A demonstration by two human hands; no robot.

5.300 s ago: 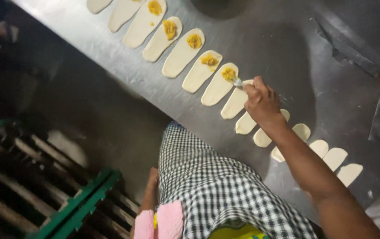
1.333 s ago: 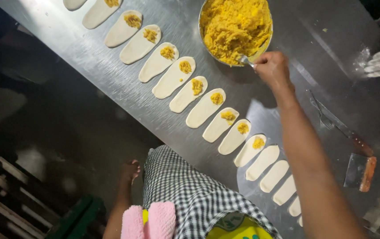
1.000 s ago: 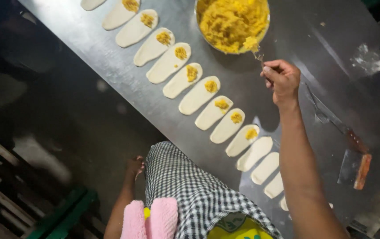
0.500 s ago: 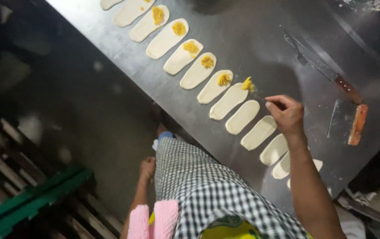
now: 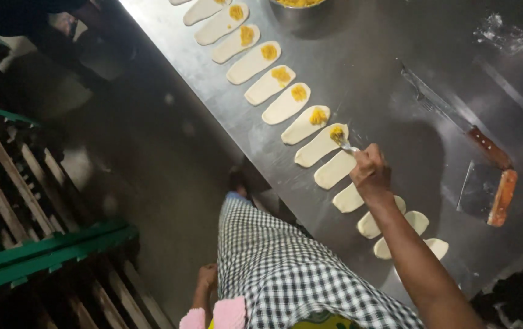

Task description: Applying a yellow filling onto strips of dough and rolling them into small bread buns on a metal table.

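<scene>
- right hand (image 5: 371, 173), fist closed around a small metal spoon (image 5: 345, 144), centre frame
- spoon tip on yellow filling atop a pale oval dough piece (image 5: 319, 146)
- left hand (image 5: 208, 277) hangs low, grip unclear

We're in a food-production kitchen: a long steel tabletop (image 5: 371, 73) carries a row of oval dough pieces (image 5: 286, 105) dotted with yellow filling (image 5: 299, 92). A knife (image 5: 456, 122) and scraper (image 5: 487, 194) lie near its right edge.

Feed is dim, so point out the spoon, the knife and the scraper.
spoon (image 5: 345, 144), head view, on its metal neck.
knife (image 5: 488, 148), head view, on its brown handle.
scraper (image 5: 503, 196), head view, on its orange-brown handle.
</scene>
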